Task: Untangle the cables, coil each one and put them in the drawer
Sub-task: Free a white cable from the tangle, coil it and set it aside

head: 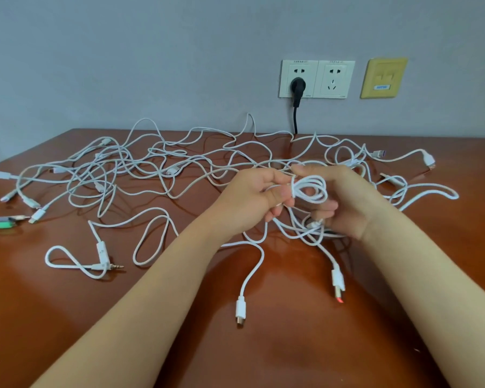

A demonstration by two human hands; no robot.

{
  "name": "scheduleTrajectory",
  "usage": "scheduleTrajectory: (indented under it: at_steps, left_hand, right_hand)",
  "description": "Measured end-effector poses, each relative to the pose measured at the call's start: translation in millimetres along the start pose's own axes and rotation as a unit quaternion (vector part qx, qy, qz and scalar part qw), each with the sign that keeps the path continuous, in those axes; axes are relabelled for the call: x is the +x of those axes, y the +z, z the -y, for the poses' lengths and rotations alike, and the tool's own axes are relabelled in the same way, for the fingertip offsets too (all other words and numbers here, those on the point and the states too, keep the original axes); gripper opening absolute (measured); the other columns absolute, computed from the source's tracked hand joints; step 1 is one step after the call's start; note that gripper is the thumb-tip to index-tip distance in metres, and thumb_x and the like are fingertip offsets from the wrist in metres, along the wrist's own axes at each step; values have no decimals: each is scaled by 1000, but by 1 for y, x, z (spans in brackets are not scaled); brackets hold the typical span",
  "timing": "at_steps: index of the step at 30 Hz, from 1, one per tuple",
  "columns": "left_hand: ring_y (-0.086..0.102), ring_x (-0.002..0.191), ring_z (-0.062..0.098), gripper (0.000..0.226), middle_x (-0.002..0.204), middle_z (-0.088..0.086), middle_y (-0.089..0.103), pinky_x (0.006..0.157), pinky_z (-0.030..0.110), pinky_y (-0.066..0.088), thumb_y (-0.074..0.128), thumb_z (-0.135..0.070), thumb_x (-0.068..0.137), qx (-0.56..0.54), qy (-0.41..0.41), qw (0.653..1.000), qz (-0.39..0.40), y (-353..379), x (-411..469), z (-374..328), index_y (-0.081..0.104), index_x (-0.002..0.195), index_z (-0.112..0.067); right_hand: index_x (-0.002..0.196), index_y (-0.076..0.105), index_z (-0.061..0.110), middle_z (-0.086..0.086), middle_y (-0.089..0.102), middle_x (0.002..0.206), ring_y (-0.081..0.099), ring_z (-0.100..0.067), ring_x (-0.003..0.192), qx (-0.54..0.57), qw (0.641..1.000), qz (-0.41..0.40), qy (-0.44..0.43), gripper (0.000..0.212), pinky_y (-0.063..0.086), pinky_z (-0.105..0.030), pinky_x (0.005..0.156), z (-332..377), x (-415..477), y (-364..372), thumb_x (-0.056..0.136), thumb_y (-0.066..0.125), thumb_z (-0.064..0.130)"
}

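Cable coil [310, 190] | pinched between left grip [252, 196] and right grip [347, 201]

Bright, soft, even light; faint shadows and a mild sheen on the glossy reddish-brown wooden table [67, 317], with wide-angle bending and blur at edges.

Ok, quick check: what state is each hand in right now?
Left hand: closed, pinching the white cable coil.
Right hand: closed, fingers curled round the same coil from its other side.
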State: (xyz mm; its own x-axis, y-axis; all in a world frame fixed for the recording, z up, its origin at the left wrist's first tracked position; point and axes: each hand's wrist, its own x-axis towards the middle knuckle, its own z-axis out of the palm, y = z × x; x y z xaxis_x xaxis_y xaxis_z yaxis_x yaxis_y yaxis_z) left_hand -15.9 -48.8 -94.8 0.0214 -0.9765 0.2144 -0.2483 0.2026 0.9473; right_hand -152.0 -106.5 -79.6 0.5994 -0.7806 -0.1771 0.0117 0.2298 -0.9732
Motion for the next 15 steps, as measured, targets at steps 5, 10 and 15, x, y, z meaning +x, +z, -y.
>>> scheduleTrajectory:
  at_steps: [5,10,15]
  left_hand:
    - [43,43,0,19,52,-11,58,43,12,36,46,-1,95,-83,0,996,-33,-2,3,4,57,86,-12]
    - [41,40,2,12,50,-11,58,43,13,36,45,-1,96,-98,1,986,-134,-1,8,5,55,93,-8]
    - [41,39,2,15,51,-9,58,43,14,36,47,-3,96,-107,-1,975,-194,-6,8,6,55,97,-16]
  right_hand:
    - [69,51,16,4,31,52,20,-1,28,38,998,-44,-23,22,16,-12,29,-7,7,3,88,46,7]
    - [82,68,10,8,40,45,33,-6,38,-214,932,-212,-204,12,27,-20,41,-15,9,17,88,59,15]
    - [97,69,17,-7,65,75,56,-30,80,-541,734,-243,-329,22,25,-27,61,-22,0,28,93,51,31]
